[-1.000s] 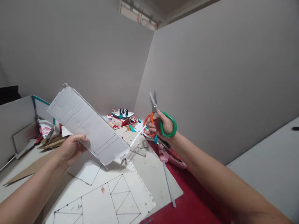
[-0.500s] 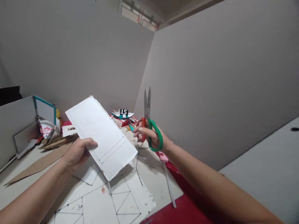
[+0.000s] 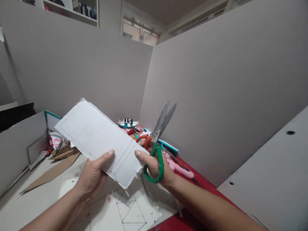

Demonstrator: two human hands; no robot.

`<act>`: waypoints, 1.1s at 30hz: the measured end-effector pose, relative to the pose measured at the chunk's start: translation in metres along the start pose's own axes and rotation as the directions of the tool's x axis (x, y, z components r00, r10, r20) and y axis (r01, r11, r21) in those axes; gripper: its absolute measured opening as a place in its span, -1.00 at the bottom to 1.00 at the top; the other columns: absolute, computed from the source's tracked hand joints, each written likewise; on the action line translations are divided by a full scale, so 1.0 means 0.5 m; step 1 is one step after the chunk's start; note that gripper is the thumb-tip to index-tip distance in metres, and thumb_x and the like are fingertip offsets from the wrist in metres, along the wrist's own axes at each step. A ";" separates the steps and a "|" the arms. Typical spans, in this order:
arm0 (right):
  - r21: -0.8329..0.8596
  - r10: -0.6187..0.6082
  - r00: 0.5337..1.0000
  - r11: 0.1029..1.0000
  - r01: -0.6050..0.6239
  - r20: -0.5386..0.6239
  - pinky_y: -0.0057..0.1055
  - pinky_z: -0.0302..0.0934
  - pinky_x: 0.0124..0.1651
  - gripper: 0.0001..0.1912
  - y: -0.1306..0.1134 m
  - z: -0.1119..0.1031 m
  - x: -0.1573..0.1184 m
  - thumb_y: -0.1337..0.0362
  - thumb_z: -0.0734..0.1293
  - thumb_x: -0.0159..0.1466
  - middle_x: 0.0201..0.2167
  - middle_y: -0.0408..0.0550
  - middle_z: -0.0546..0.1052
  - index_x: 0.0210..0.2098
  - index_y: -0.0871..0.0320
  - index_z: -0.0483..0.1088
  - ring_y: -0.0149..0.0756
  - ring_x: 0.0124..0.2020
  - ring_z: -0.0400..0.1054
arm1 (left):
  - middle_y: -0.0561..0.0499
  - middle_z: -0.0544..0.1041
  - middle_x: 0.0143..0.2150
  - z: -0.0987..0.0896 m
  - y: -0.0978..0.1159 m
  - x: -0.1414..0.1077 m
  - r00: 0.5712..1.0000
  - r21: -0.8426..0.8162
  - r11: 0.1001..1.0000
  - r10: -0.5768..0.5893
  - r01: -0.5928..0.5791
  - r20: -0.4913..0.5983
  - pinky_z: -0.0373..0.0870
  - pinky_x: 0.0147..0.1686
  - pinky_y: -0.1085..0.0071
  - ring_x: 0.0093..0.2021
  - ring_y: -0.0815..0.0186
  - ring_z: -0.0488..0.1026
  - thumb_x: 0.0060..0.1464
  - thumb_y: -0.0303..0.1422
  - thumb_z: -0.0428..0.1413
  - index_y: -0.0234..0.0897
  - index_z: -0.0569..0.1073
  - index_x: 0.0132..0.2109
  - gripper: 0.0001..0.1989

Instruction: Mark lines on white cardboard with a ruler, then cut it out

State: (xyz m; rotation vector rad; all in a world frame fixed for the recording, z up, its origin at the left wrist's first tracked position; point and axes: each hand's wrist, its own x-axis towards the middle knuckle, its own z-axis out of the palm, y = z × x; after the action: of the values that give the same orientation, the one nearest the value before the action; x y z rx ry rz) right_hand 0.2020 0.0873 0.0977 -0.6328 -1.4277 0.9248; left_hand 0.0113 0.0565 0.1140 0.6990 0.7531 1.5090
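My left hand (image 3: 95,171) grips the lower left edge of a white foam board piece (image 3: 96,134), thumb on top and fingers underneath. Pencil-like lines and dots run along the board's edges and across its near end. Scissors (image 3: 157,141) with one orange and one green handle hang on my right hand (image 3: 156,160), the thumb through the green loop. Their blades point up and away, slightly apart, clear of the board. My right thumb rests on the board's right edge. The right fingers are partly hidden behind the board and the orange handle.
Under the board lies a white sheet (image 3: 130,208) drawn with triangles. Brown cardboard strips (image 3: 50,173) and an upright white panel (image 3: 21,144) are at left. Scraps (image 3: 130,123) heap in the corner. A pink-handled tool (image 3: 183,170) lies at right, beside grey partitions (image 3: 216,80).
My right hand with the scissors has come down to the board, and its thumb now touches the edge. The blades have tilted right. The board has turned flatter and shifted left in view.
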 end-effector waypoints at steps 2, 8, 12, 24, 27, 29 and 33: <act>0.016 -0.015 0.999 1.000 0.016 -0.038 -0.33 0.20 -0.07 -0.72 -0.011 0.003 -0.006 0.15 0.45 0.16 -0.24 -0.12 0.37 -0.27 0.09 0.31 -0.25 -0.18 0.27 | -0.10 0.63 -0.01 0.003 -0.009 -0.010 0.997 0.042 0.996 0.076 -0.076 0.003 0.48 0.06 0.23 0.04 0.07 0.54 -0.13 -0.40 0.39 -0.23 0.43 0.20 -0.30; -0.036 -0.037 0.994 0.999 0.033 -0.099 -0.30 0.23 -0.07 -0.73 -0.037 0.011 -0.024 0.15 0.45 0.17 -0.26 -0.10 0.38 -0.29 0.10 0.31 -0.24 -0.21 0.30 | -0.08 0.61 0.06 0.014 -0.020 -0.039 0.993 0.002 0.994 0.114 -0.114 -0.012 0.44 0.11 0.25 0.12 0.08 0.49 -0.09 -0.40 0.38 -0.17 0.35 0.27 -0.24; 0.085 0.033 0.989 0.996 -0.021 -0.147 -0.26 0.28 -0.03 -0.71 -0.038 0.026 -0.037 0.14 0.47 0.15 -0.24 -0.08 0.41 -0.26 0.09 0.32 -0.20 -0.17 0.35 | -0.18 0.62 0.02 0.026 -0.027 -0.060 0.997 -0.022 0.998 -0.059 0.060 0.048 0.50 0.02 0.17 0.04 0.01 0.54 -0.07 -0.35 0.37 -0.25 0.31 0.30 -0.22; 0.076 0.178 0.983 0.981 -0.181 0.034 -0.36 0.29 -0.40 -0.72 -0.041 -0.018 -0.080 0.01 0.34 0.29 -0.47 -0.16 0.33 -0.27 0.11 0.35 -0.34 -0.49 0.28 | -0.11 0.66 -0.07 0.015 0.036 -0.013 0.998 -0.028 0.997 0.066 -0.066 -0.015 0.54 -0.04 0.26 -0.07 0.09 0.59 -0.06 -0.40 0.35 -0.29 0.51 0.12 -0.46; 0.169 0.289 0.955 0.940 -0.297 0.067 -0.36 0.23 -0.42 -0.60 -0.019 -0.019 -0.116 -0.12 0.30 0.28 -0.52 -0.19 0.26 -0.27 0.11 0.36 -0.35 -0.53 0.20 | -0.09 0.66 -0.11 0.020 0.048 -0.013 0.995 -0.124 0.988 0.091 -0.096 -0.049 0.54 -0.09 0.33 -0.07 0.13 0.57 0.08 -0.32 0.24 -0.31 0.59 -0.03 -0.70; 0.198 0.368 0.923 0.902 -0.384 0.115 -0.33 0.22 -0.39 -0.51 0.000 -0.017 -0.139 -0.21 0.28 0.24 -0.53 -0.21 0.21 -0.22 0.11 0.36 -0.38 -0.54 0.11 | -0.05 0.65 -0.20 0.022 0.053 -0.018 0.993 -0.125 0.985 0.115 -0.116 -0.017 0.54 -0.23 0.42 -0.18 0.21 0.56 0.12 -0.24 0.22 -0.29 0.62 -0.13 -0.75; 0.054 0.408 0.876 0.899 -0.434 0.256 -0.30 0.22 -0.38 -0.41 0.031 -0.016 -0.171 -0.31 0.28 0.16 -0.48 -0.16 0.22 -0.16 0.07 0.33 -0.31 -0.49 0.13 | 0.01 0.57 -0.43 0.027 0.056 -0.033 0.990 -0.041 0.989 0.144 -0.144 0.001 0.41 -0.52 0.54 -0.44 0.37 0.43 0.00 -0.16 0.32 -0.35 0.60 -0.39 -0.71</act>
State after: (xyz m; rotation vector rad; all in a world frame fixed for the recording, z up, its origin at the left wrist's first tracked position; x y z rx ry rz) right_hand 0.2154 0.0253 0.0374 -0.7884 -1.4633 1.4582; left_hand 0.0062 0.0396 0.1445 0.7385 0.6785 1.6494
